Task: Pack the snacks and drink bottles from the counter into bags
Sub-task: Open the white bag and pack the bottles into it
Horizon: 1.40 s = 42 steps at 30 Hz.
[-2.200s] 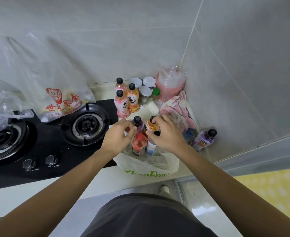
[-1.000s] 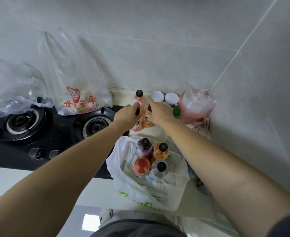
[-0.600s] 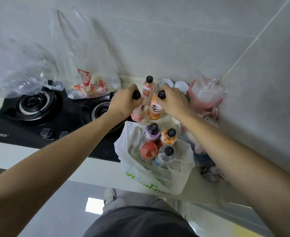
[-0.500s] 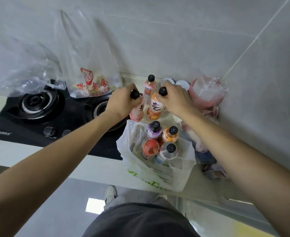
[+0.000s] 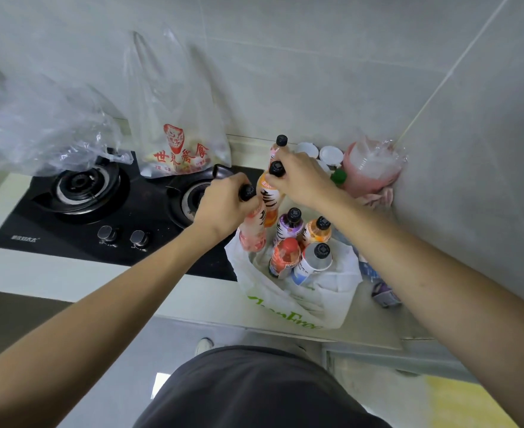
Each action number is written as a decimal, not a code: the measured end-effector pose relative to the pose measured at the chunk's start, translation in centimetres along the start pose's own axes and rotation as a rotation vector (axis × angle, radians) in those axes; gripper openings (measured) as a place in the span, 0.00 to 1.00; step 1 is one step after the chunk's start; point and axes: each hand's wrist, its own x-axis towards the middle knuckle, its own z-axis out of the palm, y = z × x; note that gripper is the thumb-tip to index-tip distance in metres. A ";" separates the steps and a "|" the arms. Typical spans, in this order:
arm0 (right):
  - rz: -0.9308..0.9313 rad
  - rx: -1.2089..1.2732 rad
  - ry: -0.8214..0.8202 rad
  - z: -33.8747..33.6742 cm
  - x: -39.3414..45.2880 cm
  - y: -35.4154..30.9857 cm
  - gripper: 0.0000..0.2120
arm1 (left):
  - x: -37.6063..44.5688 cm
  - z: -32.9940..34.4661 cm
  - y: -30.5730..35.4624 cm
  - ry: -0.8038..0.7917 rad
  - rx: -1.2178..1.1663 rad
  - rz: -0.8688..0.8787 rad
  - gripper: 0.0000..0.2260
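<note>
Hands work side by side above the white bag point(image 5: 288, 301), each curled round a bottle neck just under its black cap. The left hand point(image 5: 223, 205) grips a pink bottle point(image 5: 253, 233), whose base hangs at the bag's left rim. The right hand point(image 5: 304, 180) grips an orange bottle point(image 5: 268, 199), held just behind the bag and touching the pink one. Four bottles already stand inside the bag on the tabletop point(image 5: 375, 325): purple point(image 5: 290, 225), small orange point(image 5: 316, 231), red point(image 5: 285, 256) and white point(image 5: 313, 262). Another pink bottle point(image 5: 280, 143) stands by the wall, behind the right hand.
</note>
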 end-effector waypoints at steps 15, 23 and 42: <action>-0.011 -0.071 -0.129 4.9 -2.0 0.0 0.12 | -3.9 4.8 -1.2 -0.213 -0.049 -0.114 0.11; -0.076 -0.189 -0.176 5.2 -1.7 0.5 0.12 | -3.9 6.4 -1.9 -0.256 -0.035 -0.113 0.12; -0.157 -0.056 -0.212 5.8 -2.0 2.8 0.10 | -3.6 7.3 -2.2 -0.273 -0.151 -0.113 0.16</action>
